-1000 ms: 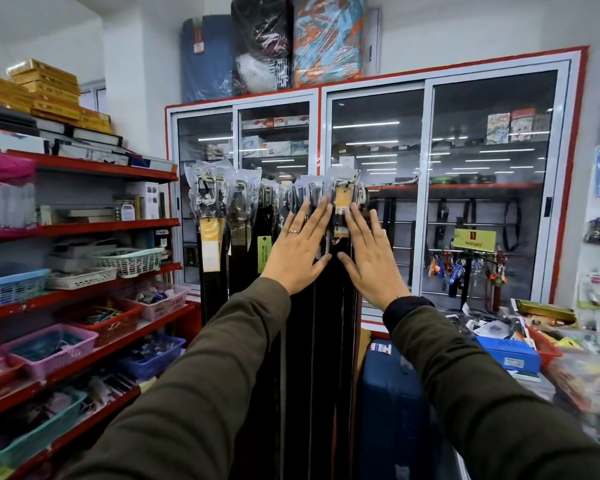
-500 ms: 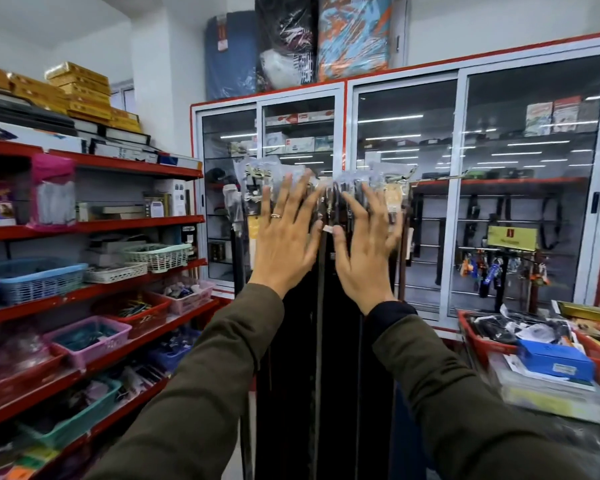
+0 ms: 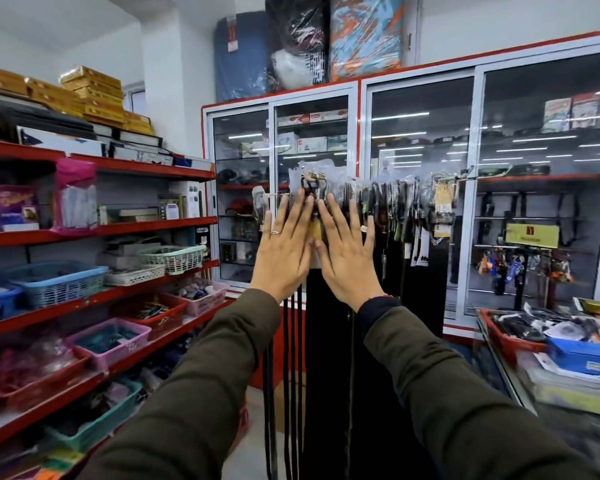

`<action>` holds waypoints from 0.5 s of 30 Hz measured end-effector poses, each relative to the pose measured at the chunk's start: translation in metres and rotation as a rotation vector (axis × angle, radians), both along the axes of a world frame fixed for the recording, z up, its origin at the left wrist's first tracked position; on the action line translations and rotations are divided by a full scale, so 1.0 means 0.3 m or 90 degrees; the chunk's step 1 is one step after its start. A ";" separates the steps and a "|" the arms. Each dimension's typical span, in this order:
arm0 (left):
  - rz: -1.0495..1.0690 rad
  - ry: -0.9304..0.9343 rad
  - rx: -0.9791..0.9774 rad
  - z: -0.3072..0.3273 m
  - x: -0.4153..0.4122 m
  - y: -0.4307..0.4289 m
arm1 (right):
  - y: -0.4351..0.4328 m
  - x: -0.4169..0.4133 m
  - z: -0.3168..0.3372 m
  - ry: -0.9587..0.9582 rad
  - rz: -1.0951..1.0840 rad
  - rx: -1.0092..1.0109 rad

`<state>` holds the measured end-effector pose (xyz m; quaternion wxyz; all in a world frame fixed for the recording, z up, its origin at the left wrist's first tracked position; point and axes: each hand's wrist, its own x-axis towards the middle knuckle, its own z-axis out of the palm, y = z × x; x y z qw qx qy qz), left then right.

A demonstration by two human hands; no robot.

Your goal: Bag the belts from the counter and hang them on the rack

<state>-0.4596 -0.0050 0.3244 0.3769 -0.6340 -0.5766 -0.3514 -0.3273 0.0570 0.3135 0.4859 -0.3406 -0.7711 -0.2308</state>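
Observation:
Several dark belts [image 3: 426, 271] in clear plastic bags hang in a row from a rack rail [image 3: 478, 173] in front of the glass cabinet. My left hand [image 3: 283, 252], wearing a ring, lies flat with fingers spread against the bagged belts at the left end of the row. My right hand [image 3: 349, 259] is pressed flat right beside it, fingers spread too. Neither hand grips anything. The belt tops behind my palms are partly hidden. Black straps [image 3: 291, 375] dangle below my hands toward the floor.
Red shelves [image 3: 125, 292] with coloured baskets run along the left. A glass-door cabinet [image 3: 416, 140] stands behind the rack. At the right a counter [image 3: 510, 375] carries a red tray and a blue box [image 3: 584, 356]. A strip of floor lies below the belts.
The view has swung left, so the rack and my hands sit further right in frame. My hands have slid along the belts toward the left end of the row, still flat.

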 end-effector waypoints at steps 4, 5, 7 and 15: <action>0.010 -0.005 -0.065 0.017 0.000 0.050 | 0.025 0.006 0.013 -0.029 -0.062 -0.063; 0.005 -0.016 -0.071 0.015 0.003 0.054 | 0.023 0.006 0.015 -0.032 -0.065 -0.071; 0.001 -0.030 -0.065 0.001 0.011 0.058 | 0.018 0.008 0.012 -0.037 -0.061 -0.079; 0.053 -0.058 -0.015 -0.061 0.128 -0.011 | -0.082 0.188 -0.098 -0.028 -0.035 -0.088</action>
